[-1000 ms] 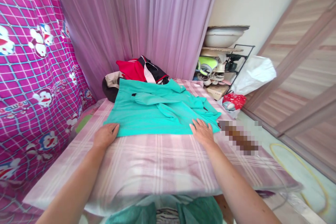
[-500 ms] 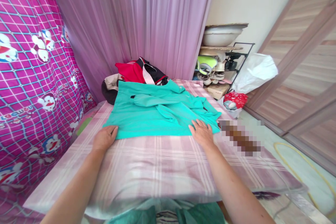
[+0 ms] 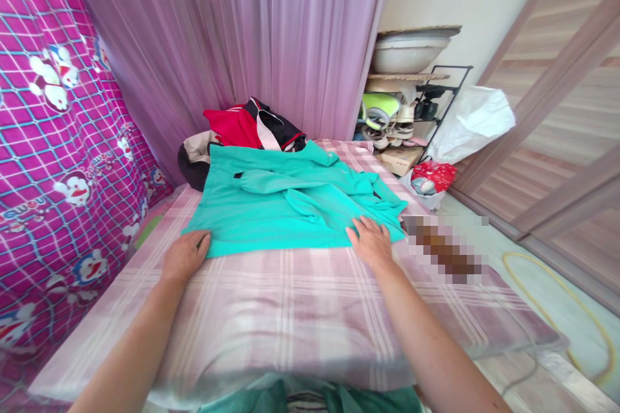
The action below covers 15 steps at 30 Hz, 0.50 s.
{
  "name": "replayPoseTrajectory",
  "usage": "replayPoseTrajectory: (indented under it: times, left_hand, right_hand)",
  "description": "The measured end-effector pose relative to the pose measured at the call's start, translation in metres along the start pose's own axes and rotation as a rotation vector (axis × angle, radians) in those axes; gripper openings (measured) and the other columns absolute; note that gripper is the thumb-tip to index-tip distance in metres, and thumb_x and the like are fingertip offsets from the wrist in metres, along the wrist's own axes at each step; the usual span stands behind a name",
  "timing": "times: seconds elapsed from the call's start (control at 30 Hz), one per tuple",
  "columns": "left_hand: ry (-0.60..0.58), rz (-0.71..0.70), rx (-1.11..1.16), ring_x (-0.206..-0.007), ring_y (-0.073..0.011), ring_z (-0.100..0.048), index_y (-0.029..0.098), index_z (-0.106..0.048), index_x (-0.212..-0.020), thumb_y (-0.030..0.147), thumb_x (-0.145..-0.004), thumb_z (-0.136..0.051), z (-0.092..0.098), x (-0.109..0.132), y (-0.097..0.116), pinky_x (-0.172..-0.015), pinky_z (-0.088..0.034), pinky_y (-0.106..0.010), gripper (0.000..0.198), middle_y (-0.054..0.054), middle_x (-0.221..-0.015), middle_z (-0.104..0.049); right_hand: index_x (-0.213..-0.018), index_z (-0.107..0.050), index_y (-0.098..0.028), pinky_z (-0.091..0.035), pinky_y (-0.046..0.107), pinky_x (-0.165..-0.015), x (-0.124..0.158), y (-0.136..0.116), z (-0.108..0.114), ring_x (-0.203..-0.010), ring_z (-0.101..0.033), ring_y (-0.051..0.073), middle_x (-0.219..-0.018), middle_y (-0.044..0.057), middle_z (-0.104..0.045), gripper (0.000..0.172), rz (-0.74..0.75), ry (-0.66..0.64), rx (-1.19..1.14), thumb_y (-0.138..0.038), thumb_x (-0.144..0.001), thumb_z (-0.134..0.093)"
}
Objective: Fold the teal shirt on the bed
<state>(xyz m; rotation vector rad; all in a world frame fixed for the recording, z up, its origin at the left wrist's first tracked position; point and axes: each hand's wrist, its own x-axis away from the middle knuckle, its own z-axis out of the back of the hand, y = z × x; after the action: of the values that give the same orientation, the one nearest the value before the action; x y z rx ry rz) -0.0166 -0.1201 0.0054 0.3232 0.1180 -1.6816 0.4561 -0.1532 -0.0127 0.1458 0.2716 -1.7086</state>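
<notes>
A turquoise long-sleeved garment (image 3: 271, 219) lies spread on the plaid cloth-covered table, its sleeves folded over the body. My left hand (image 3: 186, 255) rests at its near left corner, fingers pointing inward over the fabric and a small gap beside the thumb. On the near right part of the hem lies my right hand (image 3: 371, 242), palm down with fingers spread. Neither hand lifts the fabric.
Behind the garment sits a heap of red, black and white clothing (image 3: 237, 126). A blurred-out brown object (image 3: 445, 251) lies at the table's right, with a cable. Beyond stand a shoe rack (image 3: 453, 100) and white bag (image 3: 484, 116). Purple curtains (image 3: 242, 32) hang behind the table.
The view has shifted slightly, and my left hand with the near left corner of the garment appears a little further left. Both hands keep their places on the fabric.
</notes>
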Motion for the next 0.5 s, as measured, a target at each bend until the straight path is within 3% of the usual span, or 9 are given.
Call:
replayPoseTrajectory:
  times: [0.13,0.23,0.37,0.43,0.5]
  left_hand:
    - [0.008,0.01,0.017,-0.11,-0.0266,-0.067,0.02,-0.073,-0.112,0.049,-0.093,-0.032,0.001,0.002,-0.004,-0.1,-0.051,-0.039,0.054,-0.009,-0.117,-0.075]
    - [0.001,0.096,0.031,-0.104,-0.0264,-0.069,0.024,-0.069,-0.122,0.05,-0.092,-0.036,0.009,-0.009,-0.002,-0.089,-0.055,-0.038,0.051,-0.007,-0.115,-0.075]
    - [-0.021,0.163,0.054,-0.1,-0.0256,-0.07,0.023,-0.044,-0.148,0.05,-0.093,-0.04,0.022,-0.052,0.019,-0.082,-0.055,-0.037,0.062,-0.008,-0.117,-0.074]
    - [-0.024,0.118,0.01,-0.111,-0.0288,-0.066,0.018,-0.027,-0.157,0.052,-0.092,-0.046,0.024,-0.082,0.037,-0.088,-0.054,-0.039,0.076,-0.014,-0.13,-0.067]
    - [-0.025,0.048,-0.097,-0.122,-0.0345,-0.06,0.017,-0.019,-0.159,0.052,-0.089,-0.053,0.021,-0.111,0.053,-0.095,-0.051,-0.045,0.086,-0.021,-0.143,-0.055]
  right_hand:
    - [-0.132,-0.064,-0.02,-0.033,0.042,-0.107,-0.016,0.003,0.015,-0.123,-0.056,0.026,-0.136,0.01,-0.065,0.044,0.072,0.017,-0.048,-0.032,-0.099,-0.039]
    - [-0.134,-0.063,-0.018,-0.037,0.039,-0.1,-0.042,0.004,0.028,-0.116,-0.058,0.027,-0.131,0.011,-0.067,0.045,0.084,0.028,-0.034,-0.032,-0.098,-0.039]
    - [-0.14,-0.058,-0.016,-0.04,0.04,-0.096,-0.074,0.009,0.025,-0.115,-0.058,0.03,-0.131,0.014,-0.067,0.049,0.003,0.031,-0.025,-0.032,-0.096,-0.041]
    - [-0.139,-0.059,-0.015,-0.042,0.038,-0.096,-0.081,0.015,0.013,-0.113,-0.06,0.029,-0.126,0.013,-0.069,0.049,-0.044,0.007,-0.046,-0.032,-0.096,-0.042]
    - [-0.134,-0.062,-0.014,-0.042,0.036,-0.096,-0.081,0.021,-0.001,-0.111,-0.061,0.027,-0.123,0.012,-0.071,0.047,-0.051,-0.015,-0.075,-0.031,-0.096,-0.042]
